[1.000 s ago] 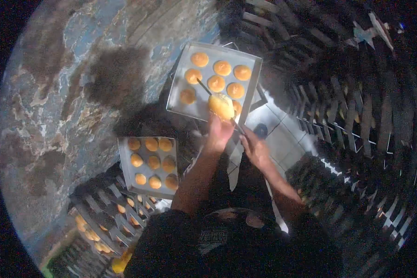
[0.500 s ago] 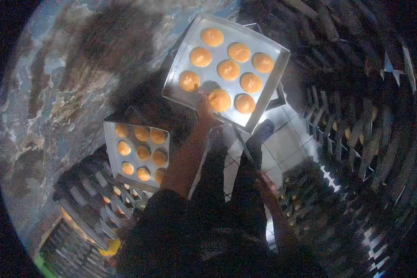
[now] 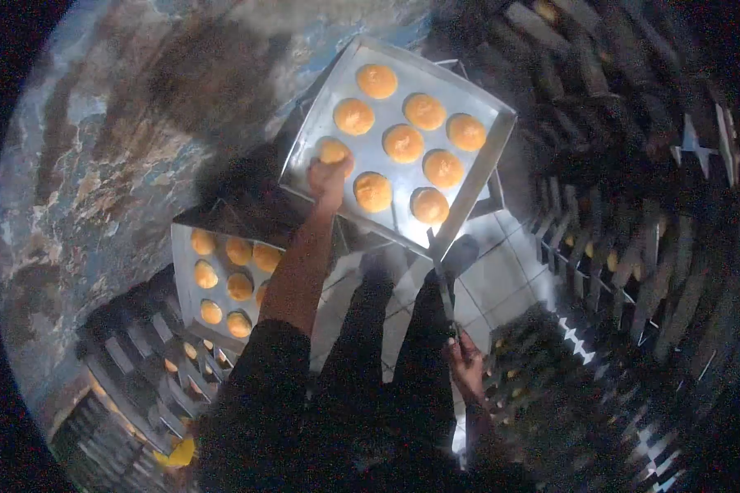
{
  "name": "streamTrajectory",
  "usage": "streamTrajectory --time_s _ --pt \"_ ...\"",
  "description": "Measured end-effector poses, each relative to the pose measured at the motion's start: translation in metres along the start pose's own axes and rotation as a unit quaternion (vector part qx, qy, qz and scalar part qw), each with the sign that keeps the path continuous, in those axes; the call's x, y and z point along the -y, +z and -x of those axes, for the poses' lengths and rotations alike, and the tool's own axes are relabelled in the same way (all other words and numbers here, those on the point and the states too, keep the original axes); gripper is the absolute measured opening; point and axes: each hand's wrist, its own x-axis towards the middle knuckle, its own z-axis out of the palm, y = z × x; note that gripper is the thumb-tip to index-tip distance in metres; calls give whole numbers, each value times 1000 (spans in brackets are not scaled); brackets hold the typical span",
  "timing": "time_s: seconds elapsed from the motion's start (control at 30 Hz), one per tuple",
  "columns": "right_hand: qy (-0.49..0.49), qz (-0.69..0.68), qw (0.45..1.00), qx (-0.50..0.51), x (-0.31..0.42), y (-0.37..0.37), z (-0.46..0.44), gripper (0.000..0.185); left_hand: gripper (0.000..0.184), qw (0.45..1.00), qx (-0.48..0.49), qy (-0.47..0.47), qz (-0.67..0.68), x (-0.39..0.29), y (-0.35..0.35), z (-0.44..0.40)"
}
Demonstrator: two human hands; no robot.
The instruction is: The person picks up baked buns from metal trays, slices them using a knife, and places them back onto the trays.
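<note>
A metal tray point(image 3: 390, 220) holds several round golden buns in rows. My left hand point(image 3: 329, 174) is closed round a bun point(image 3: 333, 151) at the tray's lower left. Lower right of the tray, my right hand point(image 3: 466, 361) grips a long thin tool point(image 3: 445, 292), a knife or spatula by its look. The tool points up toward the tray's lower corner, near another bun point(image 3: 429, 205).
A second tray point(image 3: 186, 279) of buns lies to the lower left. Slatted racks point(image 3: 608, 238) with more buns stand at the right. A mottled wall point(image 3: 123, 189) fills the left, and floor tiles point(image 3: 489, 263) show below.
The bun that my left hand held up over the tool a second ago is down on the tray. My left hand has moved left to another bun; my right hand has drawn back with the tool.
</note>
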Motion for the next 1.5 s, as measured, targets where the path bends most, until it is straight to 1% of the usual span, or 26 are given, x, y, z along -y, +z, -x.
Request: streamTrajectory --time_s 0.07,0.1,0.13,0.2,0.23,0.27,0.33,0.4,0.43,0.47,0.5,0.53,0.6,0.63,0.73,0.77,0.8,0.83,0.87,0.97,1.07,1.17,1.27,1.33,1.4,1.5 --pt "-25 6 1000 -3 30 3 2 42 43 998 34 16 -59 -49 -13 24" --pt "-35 -50 998 4 51 5 1 42 44 993 81 15 87 -31 -7 19" --pt "-49 -52 997 -3 73 6 2 42 45 965 128 14 230 -16 -2 14" --pt "-75 -56 995 -17 117 7 6 42 59 974 122 15 190 22 18 -4" --pt "-70 -113 991 -8 152 5 15 43 65 937 165 47 303 -11 -2 25" --pt "-68 -171 983 2 182 3 24 43 58 912 202 -33 355 -53 -19 30" --pt "-90 -160 983 -7 223 -2 43 44 45 837 238 -206 447 -110 -42 34" --pt "-114 -151 982 -14 257 -8 61 44 50 724 291 -195 594 -208 -93 85" --pt "-123 -156 980 1 272 -10 71 45 50 725 295 -179 596 -235 -108 95" --pt "-131 -159 978 16 283 -13 82 45 56 682 296 -203 637 -258 -121 104" --pt "-173 -170 970 12 288 -10 86 45 62 635 298 -227 676 -277 -127 110" --pt "-186 -172 967 12 292 -10 91 45 62 634 303 -214 679 -291 -131 114" --pt "-246 -120 962 -22 302 -9 105 46 57 652 298 -190 671 -314 -136 124" --pt "-254 -82 963 -37 309 -11 112 48 49 637 262 -232 686 -339 -139 134" --pt "-266 -69 961 -40 330 -18 139 49 48 643 284 -181 688 -373 -152 155" --pt "-271 -71 959 -41 331 -19 144 49 49 644 268 -191 691 -382 -153 157" --pt "-304 -43 949 -63 330 -21 146 49 49 644 270 -187 691 -386 -153 158" --pt "-336 -16 938 -85 330 -22 149 49 50 612 304 -183 707 -389 -152 158" --pt "-337 -17 937 -87 329 -23 151 49 51 578 337 -180 721 -391 -152 159" --pt "-346 4 932 -106 324 -28 155 48 52 559 378 -176 716 -400 -153 164" --pt "-355 24 927 -118 317 -31 156 48 53 578 368 -171 708 -408 -152 169" --pt "-344 40 929 -128 321 -35 164 48 52 583 396 -162 691 -411 -157 177" --pt "-350 45 925 -142 319 -35 165 47 52 585 393 -156 692 -412 -156 181" --pt "-380 46 910 -160 318 -33 163 46 52 579 395 -158 696 -413 -154 182" --pt "-369 43 915 -158 318 -34 163 46 51 573 396 -160 699 -412 -153 182" --pt "-355 40 921 -157 322 -35 159 46 49 595 405 -136 681 -412 -154 186"
